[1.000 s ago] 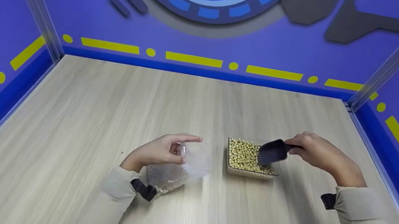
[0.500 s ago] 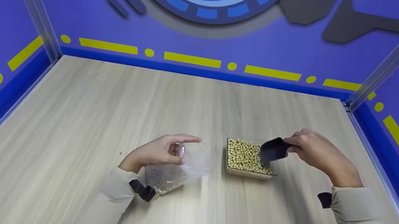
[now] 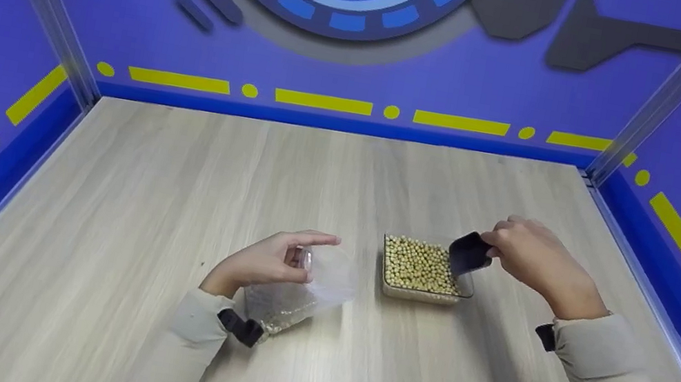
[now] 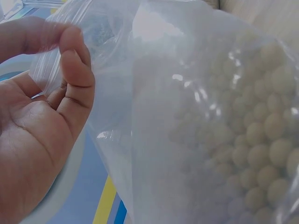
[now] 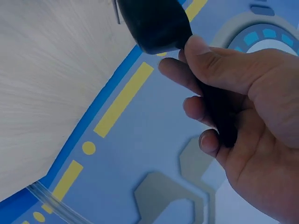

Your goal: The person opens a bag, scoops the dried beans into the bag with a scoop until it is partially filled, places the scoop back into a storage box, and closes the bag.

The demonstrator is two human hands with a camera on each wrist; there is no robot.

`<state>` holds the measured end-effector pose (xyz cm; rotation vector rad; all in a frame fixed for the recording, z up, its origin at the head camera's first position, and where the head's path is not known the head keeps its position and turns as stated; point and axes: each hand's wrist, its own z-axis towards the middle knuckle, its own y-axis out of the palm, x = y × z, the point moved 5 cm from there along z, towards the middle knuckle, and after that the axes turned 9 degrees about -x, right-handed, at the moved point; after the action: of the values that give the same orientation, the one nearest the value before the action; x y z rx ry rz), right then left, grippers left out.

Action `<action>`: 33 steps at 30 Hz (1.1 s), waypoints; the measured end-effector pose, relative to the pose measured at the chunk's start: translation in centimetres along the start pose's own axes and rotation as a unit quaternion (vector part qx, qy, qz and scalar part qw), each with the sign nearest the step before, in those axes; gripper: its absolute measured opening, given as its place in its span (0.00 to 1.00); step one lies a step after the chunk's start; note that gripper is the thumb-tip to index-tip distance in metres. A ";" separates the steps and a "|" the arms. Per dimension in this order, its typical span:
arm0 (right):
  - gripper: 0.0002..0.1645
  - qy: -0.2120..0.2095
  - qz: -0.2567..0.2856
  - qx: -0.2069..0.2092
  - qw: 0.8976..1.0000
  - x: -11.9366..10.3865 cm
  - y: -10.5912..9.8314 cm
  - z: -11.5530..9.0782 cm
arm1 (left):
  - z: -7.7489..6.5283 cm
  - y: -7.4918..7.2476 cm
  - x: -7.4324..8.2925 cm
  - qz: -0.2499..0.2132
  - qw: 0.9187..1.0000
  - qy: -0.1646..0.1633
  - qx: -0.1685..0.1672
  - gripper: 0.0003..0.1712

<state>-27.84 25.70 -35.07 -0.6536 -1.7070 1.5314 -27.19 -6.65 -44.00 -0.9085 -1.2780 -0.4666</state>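
Scoop [image 3: 469, 254] is plain black with a rounded blade, angled down over the right end of the clear dish [image 3: 423, 297], which is loaded with round yellowish beans [image 3: 415, 266]. Right hand [image 3: 534, 262] has its grip wrapped on the handle, just right of the dish. Clear bag [image 3: 331, 282], kinda cloudy, sits left of the dish with more beans inside; left hand [image 3: 265, 258] has its grip curled round the bag's mouth. Honestly can't tell if the blade tip touches anything. Head view hides most of the handle, right wrist view crops the blade, left wrist view cuts off the bag's far end.
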 end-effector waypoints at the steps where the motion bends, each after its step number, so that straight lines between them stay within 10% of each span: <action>1: 0.06 0.006 -0.005 -0.004 1.000 -0.2 0.0 0.1 | -0.1 0.0 0.0 0.000 1.000 0.000 0.001 0.38; 18: 0.09 0.047 -0.084 0.005 0.995 -2.4 0.4 1.3 | -0.1 0.0 0.1 -0.001 1.000 0.006 0.002 0.38; 33: 0.03 0.022 -0.002 -0.029 0.999 -1.7 1.8 1.5 | 0.1 0.0 -0.1 0.021 1.000 -0.004 -0.004 0.38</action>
<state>-28.20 23.71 -37.19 -0.7084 -1.7231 1.4595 -27.22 -6.61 -44.08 -0.9422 -1.2634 -0.4353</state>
